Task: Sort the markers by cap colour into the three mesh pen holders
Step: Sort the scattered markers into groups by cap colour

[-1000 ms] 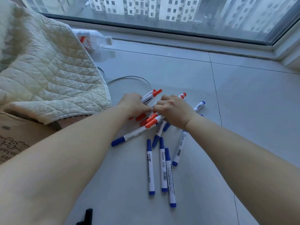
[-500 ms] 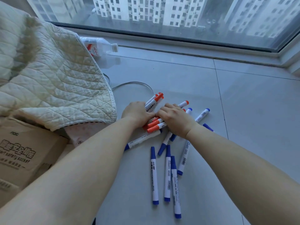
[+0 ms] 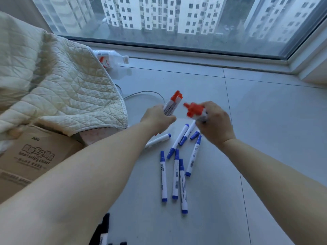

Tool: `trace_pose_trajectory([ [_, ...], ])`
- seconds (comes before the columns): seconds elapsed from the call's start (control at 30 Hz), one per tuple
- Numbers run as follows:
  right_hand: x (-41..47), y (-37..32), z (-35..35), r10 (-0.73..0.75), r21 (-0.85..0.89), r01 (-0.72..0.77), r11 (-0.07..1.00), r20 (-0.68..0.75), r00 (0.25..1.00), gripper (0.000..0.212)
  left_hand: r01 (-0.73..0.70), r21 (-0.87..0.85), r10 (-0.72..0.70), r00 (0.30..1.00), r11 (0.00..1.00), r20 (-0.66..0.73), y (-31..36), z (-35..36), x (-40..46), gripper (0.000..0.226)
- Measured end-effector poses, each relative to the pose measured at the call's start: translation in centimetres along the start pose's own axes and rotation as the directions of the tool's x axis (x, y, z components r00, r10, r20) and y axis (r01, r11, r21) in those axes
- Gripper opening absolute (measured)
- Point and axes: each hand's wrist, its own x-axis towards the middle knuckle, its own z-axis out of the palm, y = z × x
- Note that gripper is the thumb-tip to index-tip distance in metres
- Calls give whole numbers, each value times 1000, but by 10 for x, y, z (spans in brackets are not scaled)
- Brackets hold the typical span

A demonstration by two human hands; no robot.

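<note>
Head view, looking down at the tiled floor by the window: my left hand is curled round a small bundle of red-capped markers, whose red caps stick up and away from me past my knuckles. My right hand grips a second bunch of red-capped markers, their caps pointing left toward my other hand; this bunch is blurred, so I cannot count it. The two bundles sit close, caps nearly facing, with a narrow gap between them.

Below and between my hands the blue-capped markers lie loose on the floor. Three lie almost side by side, pointing toward me, nearest my body. One more slants just to their right, under my right wrist. A few others are crossed directly beneath my right hand, and one lies flat beside my left wrist, partly hidden by my forearm.

To my left a quilted cream blanket drapes over a cardboard box. A plastic bottle lies on its side near the window, and a thin white cable curves on the floor beyond my left hand. Something black shows at the bottom edge; I cannot tell what it is.
</note>
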Motion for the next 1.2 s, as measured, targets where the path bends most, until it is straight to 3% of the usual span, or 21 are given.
trace_pose_trajectory([
  [0.1,-6,0,-21,337,169,-340,925,49,940,13,-12,0,12,999,1000,-39,24,-2,-18,31],
  [0.2,-18,-4,-40,519,342,-537,771,150,841,11,4,-117,-8,999,993,-33,39,5,-40,37],
  [0.3,-44,-8,-56,588,437,-656,615,301,751,15,28,-213,-30,1000,977,-9,41,22,-75,45],
  [0.4,-91,-12,-65,598,466,-782,414,508,620,16,64,-301,-67,998,951,2,32,42,-118,38],
  [0.47,-133,-13,-67,614,405,-835,374,567,550,15,101,-333,-101,995,938,16,22,63,-149,37],
  [0.67,-235,-31,-54,675,278,-898,341,593,439,5,230,-322,-224,973,918,57,-8,126,-237,43],
  [0.87,-295,-64,-41,720,205,-876,437,504,478,14,290,22,-288,955,957,-71,-39,166,-307,35],
  [1.07,-322,-80,-30,727,171,-822,543,396,562,21,243,2,-235,942,970,-240,-59,181,-336,41],
  [1.2,-329,-80,-22,719,148,-784,602,326,614,33,217,168,-168,949,961,-268,-63,187,-341,58],
])
